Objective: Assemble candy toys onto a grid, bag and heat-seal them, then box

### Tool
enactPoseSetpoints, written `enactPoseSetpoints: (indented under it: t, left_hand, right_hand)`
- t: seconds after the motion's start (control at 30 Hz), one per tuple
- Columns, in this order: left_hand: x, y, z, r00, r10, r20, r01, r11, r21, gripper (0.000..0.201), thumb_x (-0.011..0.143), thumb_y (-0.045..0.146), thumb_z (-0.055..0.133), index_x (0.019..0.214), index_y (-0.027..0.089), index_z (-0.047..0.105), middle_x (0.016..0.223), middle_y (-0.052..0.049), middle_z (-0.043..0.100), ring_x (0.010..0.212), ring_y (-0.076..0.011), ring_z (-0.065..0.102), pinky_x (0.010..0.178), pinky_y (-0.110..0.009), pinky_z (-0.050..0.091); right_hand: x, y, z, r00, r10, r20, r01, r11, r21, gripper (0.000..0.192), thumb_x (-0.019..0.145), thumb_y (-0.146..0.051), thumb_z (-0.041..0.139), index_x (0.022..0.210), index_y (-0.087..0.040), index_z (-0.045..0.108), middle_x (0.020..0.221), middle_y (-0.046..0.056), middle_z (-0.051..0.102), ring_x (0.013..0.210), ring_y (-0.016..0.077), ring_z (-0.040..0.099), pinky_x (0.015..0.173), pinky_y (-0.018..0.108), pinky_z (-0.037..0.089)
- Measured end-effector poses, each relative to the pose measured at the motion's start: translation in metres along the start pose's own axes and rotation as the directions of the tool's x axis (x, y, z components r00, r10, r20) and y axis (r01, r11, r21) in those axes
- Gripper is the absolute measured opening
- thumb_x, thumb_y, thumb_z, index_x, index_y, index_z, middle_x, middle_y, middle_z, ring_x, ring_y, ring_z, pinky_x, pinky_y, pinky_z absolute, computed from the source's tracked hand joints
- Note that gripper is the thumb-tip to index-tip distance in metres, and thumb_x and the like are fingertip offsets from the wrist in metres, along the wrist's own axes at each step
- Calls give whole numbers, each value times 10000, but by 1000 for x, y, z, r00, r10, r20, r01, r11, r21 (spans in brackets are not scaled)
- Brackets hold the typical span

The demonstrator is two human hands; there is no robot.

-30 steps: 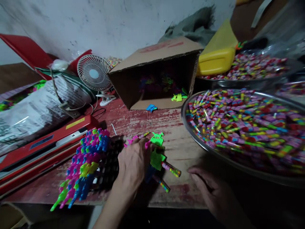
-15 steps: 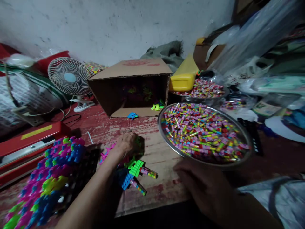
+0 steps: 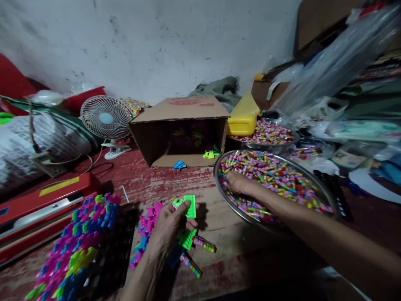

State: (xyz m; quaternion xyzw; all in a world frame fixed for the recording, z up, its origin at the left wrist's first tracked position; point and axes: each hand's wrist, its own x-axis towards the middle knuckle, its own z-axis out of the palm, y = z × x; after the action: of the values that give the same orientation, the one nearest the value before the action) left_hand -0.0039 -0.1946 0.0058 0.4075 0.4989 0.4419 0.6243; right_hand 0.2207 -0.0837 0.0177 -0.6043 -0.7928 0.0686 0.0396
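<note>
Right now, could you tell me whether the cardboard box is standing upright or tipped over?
Tipped on its side: the box has its open mouth facing forward, and small plastic toys lie on its lower wall.

Dim, murky indoor light, deep shadows below, edges stretched and perhaps motion-blurred.

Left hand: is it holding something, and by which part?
The left hand pinches a green plastic toy piece by its lower edge, thumb on its face.
</note>
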Motion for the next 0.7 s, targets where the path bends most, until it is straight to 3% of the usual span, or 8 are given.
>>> enactPoseSetpoints:
  t: [0.1, 0.2, 0.27, 0.33, 0.43, 0.57, 0.7]
  left_hand:
    - [-4, -1, 0, 1000, -13, 5, 13, 997, -72, 374, 768, 441, 690, 853, 78, 654, 524, -58, 642, 425, -93, 544, 448, -162, 394]
    - [-8, 2, 4, 999, 20, 28, -16, 989, -145, 345, 779, 406, 697, 864, 74, 662, 553, -55, 654, 445, -96, 567, 460, -166, 432]
    - [-12, 3, 7, 998, 18, 61, -3, 974, -228, 321, 763, 381, 721, 847, 76, 663, 653, -72, 692, 458, -97, 585, 452, -170, 451]
    - [-18, 2, 9, 992, 5, 123, 34, 950, -311, 293, 756, 348, 735, 828, 72, 666, 750, -90, 713, 464, -86, 591, 444, -161, 456]
    - [-29, -5, 8, 976, -14, 215, 98, 919, -383, 237, 780, 292, 725, 845, 68, 679, 793, -94, 717, 487, -73, 599, 476, -148, 483]
    - [-42, -16, 2, 977, -48, 210, 133, 901, -412, 175, 806, 238, 703, 859, 72, 697, 787, -84, 717, 483, -65, 602, 474, -138, 499]
    - [-46, -19, -2, 976, -78, 202, 157, 899, -409, 171, 779, 230, 726, 820, 65, 706, 747, -77, 715, 480, -104, 629, 458, -171, 536]
  right_hand:
    - [-13, 3, -17, 999, -33, 38, 36, 996, -87, 137, 801, -216, 601, 689, -153, 648, 665, 70, 649, 594, 164, 600, 532, 245, 374]
    - [-44, -8, -41, 981, -186, -54, 179, 977, -117, 211, 917, -286, 461, 880, -167, 631, 852, 79, 672, 738, 174, 606, 641, 266, 401]
    - [-72, -23, -46, 946, -282, -161, 277, 959, -55, 228, 946, -335, 441, 909, -191, 614, 833, 50, 671, 720, 167, 601, 654, 274, 413]
    - [-99, -40, -38, 900, -342, -269, 381, 918, 108, 218, 959, -332, 443, 945, -214, 625, 849, 26, 689, 752, 159, 628, 695, 267, 447]
    - [-125, -59, -13, 849, -353, -394, 496, 788, 365, 212, 970, -255, 439, 1063, -229, 627, 1015, 14, 703, 951, 139, 647, 842, 234, 469]
    - [-135, -70, 19, 878, -238, -415, 450, 703, 550, 193, 956, -230, 468, 1060, -222, 631, 994, 11, 705, 953, 128, 653, 815, 196, 492]
    - [-134, -69, 33, 884, -204, -421, 446, 635, 631, 195, 941, -218, 494, 1076, -216, 635, 980, 15, 699, 905, 119, 656, 790, 182, 506]
